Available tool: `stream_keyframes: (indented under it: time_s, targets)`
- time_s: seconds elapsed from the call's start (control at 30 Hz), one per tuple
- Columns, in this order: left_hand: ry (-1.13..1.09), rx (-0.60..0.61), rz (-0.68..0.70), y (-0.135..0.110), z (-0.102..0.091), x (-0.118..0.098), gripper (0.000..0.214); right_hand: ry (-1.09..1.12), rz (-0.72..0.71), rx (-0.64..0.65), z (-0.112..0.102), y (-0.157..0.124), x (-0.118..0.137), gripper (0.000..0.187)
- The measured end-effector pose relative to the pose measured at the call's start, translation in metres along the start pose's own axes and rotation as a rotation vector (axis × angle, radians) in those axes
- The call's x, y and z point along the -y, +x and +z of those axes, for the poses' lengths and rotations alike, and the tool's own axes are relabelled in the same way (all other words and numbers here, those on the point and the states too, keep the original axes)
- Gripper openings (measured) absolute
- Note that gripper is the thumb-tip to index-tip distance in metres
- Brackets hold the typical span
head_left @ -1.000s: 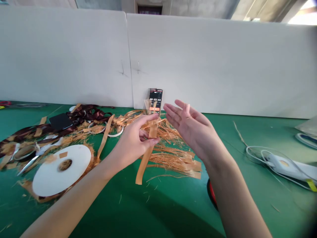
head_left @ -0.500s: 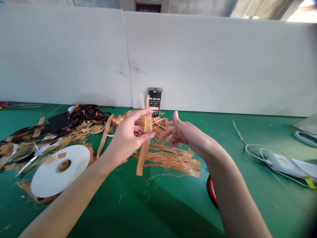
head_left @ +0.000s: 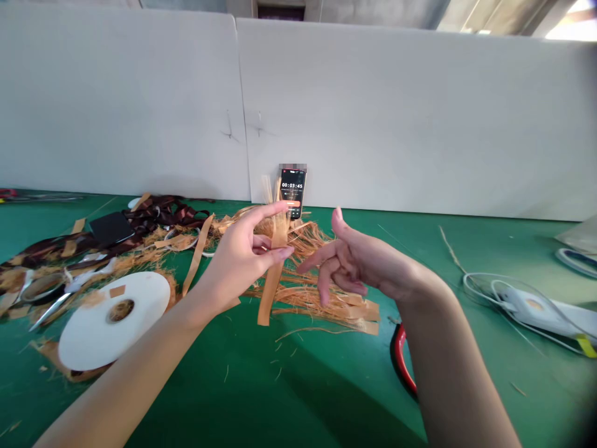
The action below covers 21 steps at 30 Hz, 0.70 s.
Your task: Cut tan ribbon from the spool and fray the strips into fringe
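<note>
My left hand (head_left: 237,264) pinches a tan ribbon strip (head_left: 275,283) between thumb and fingers, and the strip's top end is frayed into loose fibres. My right hand (head_left: 354,270) hangs in the air to the right of it, touching nothing, with its fingers spread and partly bent. Below both hands lies a heap of frayed tan ribbon fibres (head_left: 317,305). A white ribbon spool (head_left: 114,320) lies flat on the mat to the lower left of my left hand.
A phone showing a timer (head_left: 293,191) leans against the white partition (head_left: 396,112). Dark ribbon (head_left: 158,214), a black pouch (head_left: 112,228) and scissors (head_left: 49,298) lie at left on the green mat (head_left: 326,386). A white corded device (head_left: 532,314) sits at right; a red-black ring (head_left: 400,361) lies under my right forearm.
My right hand has dropped and turned from a flat open palm to bent, spread fingers, moving slightly right. My left hand still pinches the strip in nearly the same place.
</note>
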<state>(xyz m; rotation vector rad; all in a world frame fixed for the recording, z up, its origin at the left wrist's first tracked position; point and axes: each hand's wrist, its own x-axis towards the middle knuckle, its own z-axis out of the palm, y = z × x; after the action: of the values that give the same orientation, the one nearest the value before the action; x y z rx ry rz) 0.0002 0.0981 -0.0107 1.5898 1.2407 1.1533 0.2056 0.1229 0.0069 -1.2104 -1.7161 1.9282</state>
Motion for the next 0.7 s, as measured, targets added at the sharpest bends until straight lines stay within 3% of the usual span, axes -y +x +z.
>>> stream_keyframes:
  time_s: [0.07, 0.13, 0.2, 0.27, 0.33, 0.4, 0.47, 0.53, 0.6, 0.7]
  targets:
    - [-0.005, 0.021, 0.003, -0.001, 0.0, 0.002, 0.061, -0.019, 0.009, -0.253, 0.002, 0.007, -0.002, 0.084]
    - [0.003, 0.045, 0.001, -0.001, 0.001, 0.004, 0.062, 0.054, -0.111, -0.414, 0.006, 0.013, -0.003, 0.08]
    - [0.014, 0.064, 0.005, 0.0, 0.001, 0.005, 0.061, 0.168, -0.334, -0.434, 0.008, 0.016, -0.001, 0.075]
    - [0.014, 0.066, -0.005, 0.001, 0.001, 0.006, 0.061, 0.248, -0.527, -0.373, 0.008, 0.013, 0.002, 0.07]
    - [0.007, 0.06, -0.031, 0.001, 0.001, 0.006, 0.062, 0.269, -0.578, -0.275, 0.004, 0.004, 0.005, 0.073]
    - [-0.001, 0.044, -0.044, 0.002, 0.001, 0.005, 0.062, 0.232, -0.464, -0.095, -0.001, -0.006, 0.006, 0.086]
    - [-0.011, 0.024, -0.038, 0.002, 0.001, 0.004, 0.063, 0.134, -0.249, 0.156, -0.006, -0.014, 0.005, 0.101]
    - [-0.023, 0.014, -0.025, 0.001, 0.001, 0.003, 0.063, 0.039, -0.069, 0.276, -0.007, -0.017, 0.004, 0.106]
    - [-0.04, 0.028, -0.017, 0.0, 0.001, 0.003, 0.062, -0.018, 0.01, 0.125, -0.006, -0.013, 0.003, 0.096]
    - [-0.038, 0.051, -0.014, -0.002, 0.002, 0.004, 0.061, -0.036, 0.018, -0.286, 0.0, 0.0, 0.002, 0.081]
